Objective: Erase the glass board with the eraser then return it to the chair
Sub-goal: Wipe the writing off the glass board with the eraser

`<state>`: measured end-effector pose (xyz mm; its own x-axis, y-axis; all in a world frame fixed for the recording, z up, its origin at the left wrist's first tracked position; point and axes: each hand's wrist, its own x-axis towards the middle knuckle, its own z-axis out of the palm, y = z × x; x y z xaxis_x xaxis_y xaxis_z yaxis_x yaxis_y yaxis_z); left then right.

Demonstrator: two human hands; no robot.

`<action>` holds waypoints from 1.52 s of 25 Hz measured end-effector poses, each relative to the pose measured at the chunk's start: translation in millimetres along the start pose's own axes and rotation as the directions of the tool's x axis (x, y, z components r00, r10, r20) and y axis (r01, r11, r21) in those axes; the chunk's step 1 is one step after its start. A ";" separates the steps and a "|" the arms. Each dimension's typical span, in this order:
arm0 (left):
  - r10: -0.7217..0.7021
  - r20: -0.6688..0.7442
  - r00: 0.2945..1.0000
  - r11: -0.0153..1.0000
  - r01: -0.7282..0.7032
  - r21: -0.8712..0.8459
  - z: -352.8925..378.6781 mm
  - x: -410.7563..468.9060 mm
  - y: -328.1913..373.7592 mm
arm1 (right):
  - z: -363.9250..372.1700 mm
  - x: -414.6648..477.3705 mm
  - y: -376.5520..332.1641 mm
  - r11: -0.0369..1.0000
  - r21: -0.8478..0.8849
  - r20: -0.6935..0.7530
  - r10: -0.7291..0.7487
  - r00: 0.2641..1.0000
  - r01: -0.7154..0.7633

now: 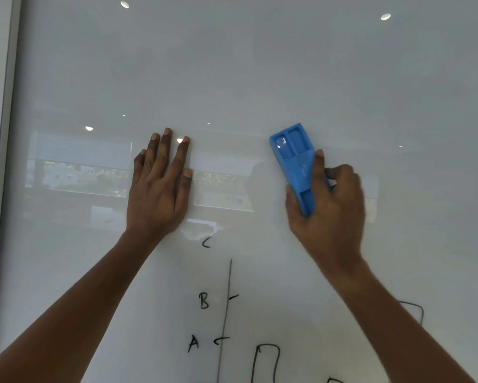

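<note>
The glass board (260, 64) fills the view, pale grey and reflective. My right hand (329, 205) grips a blue plastic eraser (291, 156) and holds it against the board at mid-height on the right, its long end pointing up and left. My left hand (160, 186) lies flat on the glass to the left, fingers spread, holding nothing. Below the hands black marker writing stays on the board: the letters C (206, 242), B (204, 300) and A (193, 343), a vertical line (226, 313) with ticks, and bar outlines (265, 360). No chair is in view.
The board's metal frame edge (2, 161) runs down the left side, with wall beyond it. Ceiling lights and a window show as reflections in the glass. The upper part of the board carries no writing.
</note>
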<state>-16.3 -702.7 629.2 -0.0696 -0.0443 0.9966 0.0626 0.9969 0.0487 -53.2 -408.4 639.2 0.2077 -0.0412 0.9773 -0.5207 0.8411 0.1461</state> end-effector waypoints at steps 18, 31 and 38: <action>-0.003 0.035 0.999 1.000 0.004 -0.015 -5.2 -0.3 3.5 | -4.7 -121.4 -76.0 0.756 0.230 0.301 -0.654 0.694 0.613; 0.009 0.009 1.000 1.000 -0.009 -0.006 -6.0 -0.4 3.5 | -11.7 -156.7 -66.8 0.730 0.265 0.297 -0.683 0.667 0.630; 0.014 -0.016 1.000 1.000 -0.014 0.009 -4.7 -0.4 4.6 | -1.3 -67.4 -29.9 0.962 -0.022 0.119 -0.267 0.956 0.271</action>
<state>-11.3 -698.3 629.4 -0.0528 -0.0311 0.9981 0.0550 0.9979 0.0340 -50.5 -430.1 568.8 0.2389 -0.3283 0.9139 -0.4261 0.8102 0.4025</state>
